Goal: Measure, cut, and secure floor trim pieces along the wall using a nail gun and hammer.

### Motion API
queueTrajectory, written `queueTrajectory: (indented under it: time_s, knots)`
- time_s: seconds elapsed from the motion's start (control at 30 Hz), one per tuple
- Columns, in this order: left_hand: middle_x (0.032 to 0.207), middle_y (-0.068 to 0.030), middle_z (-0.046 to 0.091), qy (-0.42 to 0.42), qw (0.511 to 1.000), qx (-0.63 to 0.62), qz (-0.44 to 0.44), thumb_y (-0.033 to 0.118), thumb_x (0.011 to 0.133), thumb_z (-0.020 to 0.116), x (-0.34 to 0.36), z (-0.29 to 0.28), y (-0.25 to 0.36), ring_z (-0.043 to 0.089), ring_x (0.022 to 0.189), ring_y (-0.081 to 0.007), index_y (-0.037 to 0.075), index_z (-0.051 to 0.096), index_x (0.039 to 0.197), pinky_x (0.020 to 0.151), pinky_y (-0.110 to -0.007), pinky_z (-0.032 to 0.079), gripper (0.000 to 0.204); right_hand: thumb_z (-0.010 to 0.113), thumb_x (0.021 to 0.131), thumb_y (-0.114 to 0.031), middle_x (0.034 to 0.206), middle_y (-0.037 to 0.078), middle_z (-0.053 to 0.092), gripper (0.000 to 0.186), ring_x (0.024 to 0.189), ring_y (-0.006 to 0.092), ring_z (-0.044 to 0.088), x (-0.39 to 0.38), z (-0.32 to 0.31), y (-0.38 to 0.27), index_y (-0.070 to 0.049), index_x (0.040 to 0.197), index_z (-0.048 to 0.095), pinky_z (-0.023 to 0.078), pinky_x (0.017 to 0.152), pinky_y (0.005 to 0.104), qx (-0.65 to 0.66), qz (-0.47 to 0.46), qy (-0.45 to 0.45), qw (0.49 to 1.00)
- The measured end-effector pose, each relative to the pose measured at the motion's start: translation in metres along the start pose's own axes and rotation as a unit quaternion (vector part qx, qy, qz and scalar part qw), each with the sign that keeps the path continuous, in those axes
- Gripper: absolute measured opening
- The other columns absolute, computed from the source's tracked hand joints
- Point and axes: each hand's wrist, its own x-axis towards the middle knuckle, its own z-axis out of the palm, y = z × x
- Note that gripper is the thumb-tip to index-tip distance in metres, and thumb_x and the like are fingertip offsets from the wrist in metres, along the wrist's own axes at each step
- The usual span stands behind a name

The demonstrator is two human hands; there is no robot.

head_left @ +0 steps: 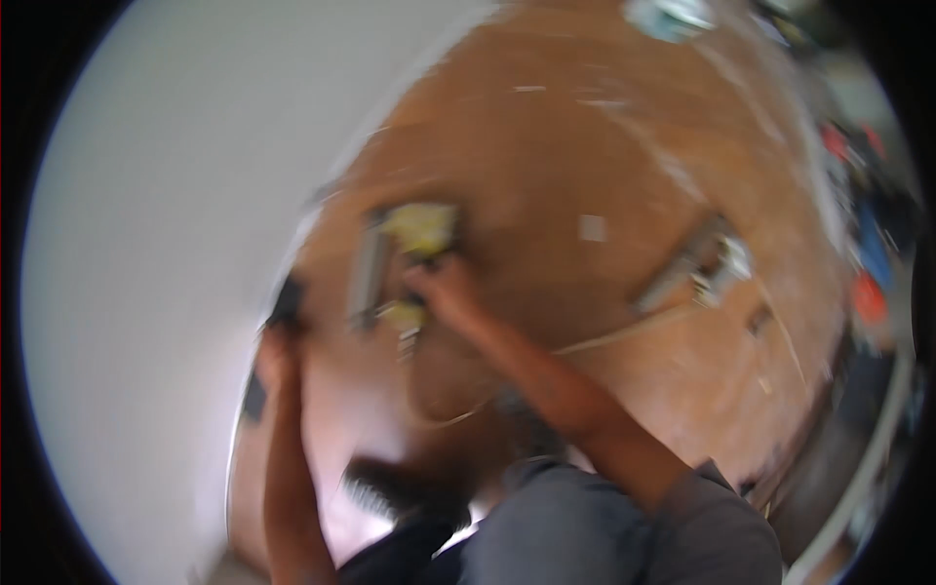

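My right hand (439, 283) is closed on the handle of a yellow and grey nail gun (417, 226) over the brown board floor (604, 146). Its pale hose (448, 417) hangs below and curves off to the right. My left hand (278, 356) grips a dark, narrow piece (288, 297) beside the edge of the white wall (136, 273); motion blur hides its exact form. A second grey, silver-headed tool (682, 268), apparently a nailer, lies to the right with a hose attached.
My shoe (380, 487) and knees are at the lower edge. A pale blue-white item (668, 15) sits at the top. Blurred red, blue and dark items (868, 292) lie beyond the board's right edge. A small pale square (592, 228) is on the board.
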Motion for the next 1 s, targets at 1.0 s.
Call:
queueTrajectory:
  time_s: [1.0]
  knots:
    - [0.125, -0.0339, 0.047, -0.203, 0.839, -0.334, 0.378, 0.011, 0.074, 0.073, -0.031, -0.139, 0.039, 0.049, 0.117, -0.0533, -0.007, 0.044, 0.131, 0.103, -0.054, 0.043, 0.067, 0.051, 0.107, -0.037, 0.087, 0.005, 0.07, 0.038, 0.091, 0.0148, 0.066, -0.458, -0.163, -0.017, -0.007, 0.122, 0.068, 0.05, 0.087, 0.0298, 0.123, 0.073, 0.028, 0.989]
